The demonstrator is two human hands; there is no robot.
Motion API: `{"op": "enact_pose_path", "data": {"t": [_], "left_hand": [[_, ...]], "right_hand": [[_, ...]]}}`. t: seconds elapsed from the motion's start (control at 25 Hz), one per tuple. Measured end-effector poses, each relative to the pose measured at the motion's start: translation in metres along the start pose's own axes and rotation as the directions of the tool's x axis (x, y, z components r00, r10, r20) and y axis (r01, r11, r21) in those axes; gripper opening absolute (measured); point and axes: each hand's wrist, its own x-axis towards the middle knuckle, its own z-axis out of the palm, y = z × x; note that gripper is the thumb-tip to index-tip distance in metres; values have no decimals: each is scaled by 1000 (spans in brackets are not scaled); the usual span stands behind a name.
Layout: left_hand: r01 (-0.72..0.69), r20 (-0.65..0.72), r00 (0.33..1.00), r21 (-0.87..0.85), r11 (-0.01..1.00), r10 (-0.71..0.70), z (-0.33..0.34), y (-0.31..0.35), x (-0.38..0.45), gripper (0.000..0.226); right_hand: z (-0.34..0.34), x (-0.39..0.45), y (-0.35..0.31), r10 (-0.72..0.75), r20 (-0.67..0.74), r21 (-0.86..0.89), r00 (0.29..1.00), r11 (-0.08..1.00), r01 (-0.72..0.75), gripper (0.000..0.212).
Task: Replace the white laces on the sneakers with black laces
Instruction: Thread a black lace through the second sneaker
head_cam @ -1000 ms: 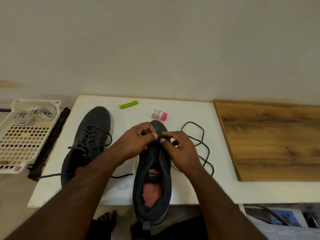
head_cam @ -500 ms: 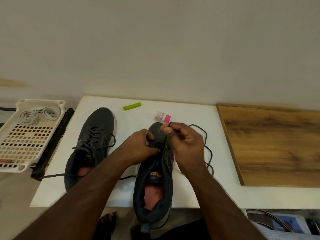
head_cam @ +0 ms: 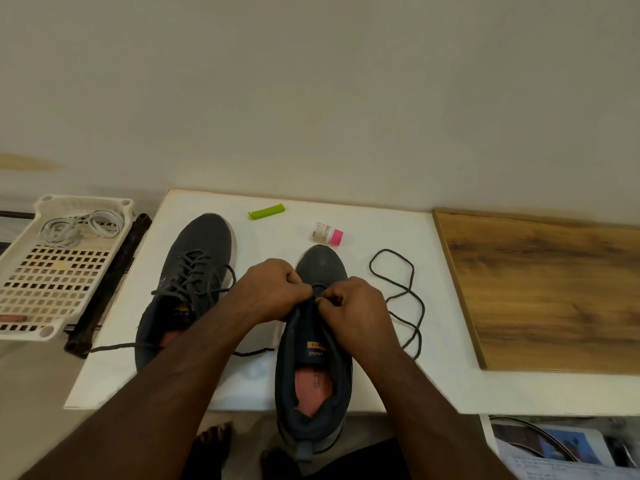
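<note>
Under both hands, hidden eyelets

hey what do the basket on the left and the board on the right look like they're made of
The basket looks like cream moulded plastic: a matte grid of even slots. The board looks like wood or wood-look laminate: brown grain streaks, low sheen; which one is unclear.

Bare white table lies open right of my right hand, past the loose lace. The laced sneaker crowds my left hand.
</note>
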Motion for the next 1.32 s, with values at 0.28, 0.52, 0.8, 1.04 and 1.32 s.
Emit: {"op": "enact_pose_path", "data": {"t": [0.28,0.52,0.8,1.04,1.32], "left_hand": [[9,36,999,-124,992,-5,-4,-6,3,12],[6,42,999,-143,990,0,-2,-9,6,11],[-1,37,999,-122,993,5,-1,-8,7,7],[-10,34,999,-109,994,13,-2,-8,7,8],[4,29,1000,-109,994,0,-2,-8,6,7]], "right_hand": [[19,2,3,50,-65,31,997,998,-48,18],[20,4,2,61,-76,34,995,998,-58,17],[20,3,0,64,-107,-5,992,998,-65,20],[19,4,1,44,-96,4,994,999,-43,20],[16,3,2,-43,-78,-56,996,998,39,19]]}}
